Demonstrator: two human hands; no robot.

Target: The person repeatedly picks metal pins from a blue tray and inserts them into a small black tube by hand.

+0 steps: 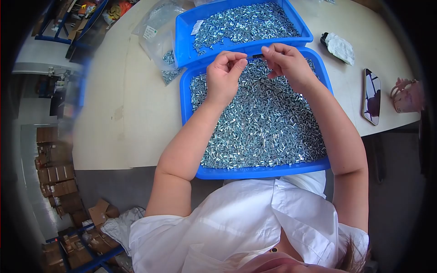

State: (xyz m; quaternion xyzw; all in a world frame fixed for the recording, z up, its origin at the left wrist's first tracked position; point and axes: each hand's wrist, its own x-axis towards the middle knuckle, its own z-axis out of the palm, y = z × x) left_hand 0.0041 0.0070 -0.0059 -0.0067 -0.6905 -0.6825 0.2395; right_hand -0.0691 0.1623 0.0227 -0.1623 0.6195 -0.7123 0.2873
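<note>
My left hand (pixel 224 76) is pinched, thumb against fingertips, above the near blue tray (pixel 185 98); whatever sits in that pinch is too small to name. Facing it, my right hand (pixel 287 64) grips a short black stick-like piece (pixel 257 56) between thumb and fingers. The black piece points towards my left fingertips, almost meeting them. Below both hands, the near tray is filled with small shiny metal cylindrical pieces (pixel 264 123).
A second blue tray (pixel 182 38) with similar metal pieces adjoins the far side. Left of it lies a clear plastic bag (pixel 157 34) with a label. On the right are a crumpled white-and-black packet (pixel 339 48), a phone (pixel 372 96) and a pink mug (pixel 406 98).
</note>
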